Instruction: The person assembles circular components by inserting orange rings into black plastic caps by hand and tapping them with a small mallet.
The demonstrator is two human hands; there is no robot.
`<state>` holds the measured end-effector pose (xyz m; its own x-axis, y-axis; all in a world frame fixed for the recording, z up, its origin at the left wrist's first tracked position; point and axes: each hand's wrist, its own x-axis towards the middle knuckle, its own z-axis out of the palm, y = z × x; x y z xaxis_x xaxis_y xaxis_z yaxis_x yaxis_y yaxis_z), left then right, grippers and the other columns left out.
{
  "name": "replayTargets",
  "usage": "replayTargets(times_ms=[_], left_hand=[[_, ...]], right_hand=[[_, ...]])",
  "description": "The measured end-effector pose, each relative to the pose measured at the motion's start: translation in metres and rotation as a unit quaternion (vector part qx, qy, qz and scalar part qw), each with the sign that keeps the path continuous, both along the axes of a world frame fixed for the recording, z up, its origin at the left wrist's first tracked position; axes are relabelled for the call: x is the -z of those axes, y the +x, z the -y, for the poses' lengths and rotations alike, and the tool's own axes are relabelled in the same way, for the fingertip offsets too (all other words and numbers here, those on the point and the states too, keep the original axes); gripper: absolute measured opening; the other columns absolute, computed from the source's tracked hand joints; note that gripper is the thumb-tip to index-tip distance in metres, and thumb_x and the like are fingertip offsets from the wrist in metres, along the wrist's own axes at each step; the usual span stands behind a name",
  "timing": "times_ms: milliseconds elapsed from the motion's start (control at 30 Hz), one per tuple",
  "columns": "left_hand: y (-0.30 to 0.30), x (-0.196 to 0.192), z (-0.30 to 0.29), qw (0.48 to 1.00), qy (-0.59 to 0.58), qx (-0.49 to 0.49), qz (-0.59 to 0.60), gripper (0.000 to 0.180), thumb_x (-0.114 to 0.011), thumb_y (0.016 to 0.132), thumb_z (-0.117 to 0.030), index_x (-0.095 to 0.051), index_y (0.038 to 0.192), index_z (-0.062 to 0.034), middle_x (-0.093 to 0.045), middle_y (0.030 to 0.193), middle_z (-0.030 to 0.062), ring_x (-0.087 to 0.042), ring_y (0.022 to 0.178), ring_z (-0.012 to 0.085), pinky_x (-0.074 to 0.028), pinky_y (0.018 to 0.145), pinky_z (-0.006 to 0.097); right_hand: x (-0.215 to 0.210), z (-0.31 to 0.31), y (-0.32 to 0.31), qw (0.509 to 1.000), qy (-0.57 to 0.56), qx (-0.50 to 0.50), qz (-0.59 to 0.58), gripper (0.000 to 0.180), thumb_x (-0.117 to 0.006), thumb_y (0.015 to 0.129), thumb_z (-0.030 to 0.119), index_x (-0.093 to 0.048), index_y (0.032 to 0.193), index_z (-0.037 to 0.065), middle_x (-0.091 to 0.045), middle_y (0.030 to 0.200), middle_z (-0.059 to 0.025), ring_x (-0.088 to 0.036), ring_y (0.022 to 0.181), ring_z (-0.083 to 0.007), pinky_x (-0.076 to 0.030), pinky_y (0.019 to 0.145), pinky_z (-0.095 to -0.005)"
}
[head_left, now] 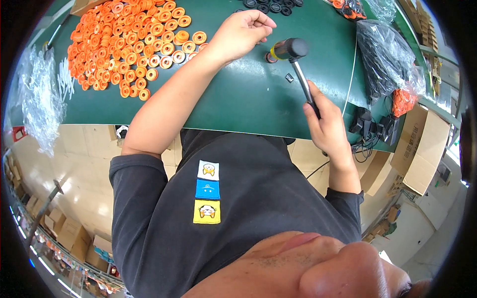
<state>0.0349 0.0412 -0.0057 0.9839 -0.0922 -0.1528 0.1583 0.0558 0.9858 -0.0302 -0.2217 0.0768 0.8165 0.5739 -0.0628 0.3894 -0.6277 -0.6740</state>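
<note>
My right hand [325, 119] grips the dark handle of a mallet [303, 82], which has a metal shaft, a black face and a yellowish translucent part on its head. The mallet head is over the green table, right beside a small round part [271, 57] with a dark top and orange-brown side. Whether the head touches that part I cannot tell. Just left of the mallet head, my left hand [242, 34] hovers with fingers curled in toward the thumb; anything between them is hidden. A small dark square piece [289, 78] lies beside the mallet shaft.
Many orange plastic wheels [119, 44] are heaped on the green table [233, 107] at left. Black rings [275, 7] lie at the far edge. Clear plastic bags [390, 57], black adapters with cables [367, 124] and a cardboard box [422, 146] are at right.
</note>
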Motion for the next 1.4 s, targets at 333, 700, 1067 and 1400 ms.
replayTargets(times_ms=[333, 700, 1067, 1400], left_hand=[[0.005, 0.013, 0.002, 0.999, -0.040, -0.028, 0.011, 0.024, -0.063, 0.093, -0.010, -0.065, 0.114, 0.0007, -0.068, 0.095, 0.0058, -0.065, 0.084, 0.0133, -0.054, 0.079, 0.029], [0.009, 0.020, 0.004, 0.998, -0.063, -0.027, 0.006, 0.026, -0.064, 0.092, -0.009, -0.063, 0.116, -0.0001, -0.068, 0.094, 0.0054, -0.064, 0.083, 0.0126, -0.054, 0.079, 0.028], [0.016, 0.068, -0.013, 0.992, -0.114, 0.050, 0.003, 0.043, -0.064, 0.098, -0.018, -0.053, 0.139, -0.0110, -0.065, 0.120, 0.0120, -0.066, 0.097, 0.0239, -0.053, 0.091, 0.037], [-0.020, -0.005, 0.005, 0.905, 0.330, 0.118, 0.243, 0.035, -0.071, 0.081, -0.010, -0.065, 0.114, -0.0017, -0.060, 0.099, 0.0118, -0.063, 0.090, 0.0270, -0.053, 0.083, 0.038]], right_hand=[[-0.010, 0.000, 0.004, 0.998, -0.023, 0.051, -0.039, 0.045, -0.059, 0.094, 0.004, -0.053, 0.138, -0.003, -0.066, 0.118, -0.0283, -0.067, 0.109, -0.0389, -0.050, 0.094, -0.0382], [-0.013, -0.008, -0.001, 0.999, -0.007, 0.018, -0.037, 0.045, -0.059, 0.094, 0.003, -0.053, 0.138, -0.004, -0.065, 0.120, -0.0277, -0.066, 0.111, -0.0408, -0.049, 0.095, -0.0373], [-0.012, 0.001, -0.001, 0.995, -0.010, 0.066, -0.068, 0.045, -0.059, 0.094, 0.003, -0.053, 0.139, -0.002, -0.067, 0.119, -0.0238, -0.068, 0.107, -0.0324, -0.050, 0.093, -0.0354], [0.023, 0.039, 0.017, 0.948, 0.106, 0.225, -0.199, 0.048, -0.057, 0.100, 0.010, -0.047, 0.146, 0.001, -0.056, 0.079, 0.0014, -0.046, 0.054, -0.0038, -0.037, 0.048, -0.0202]])
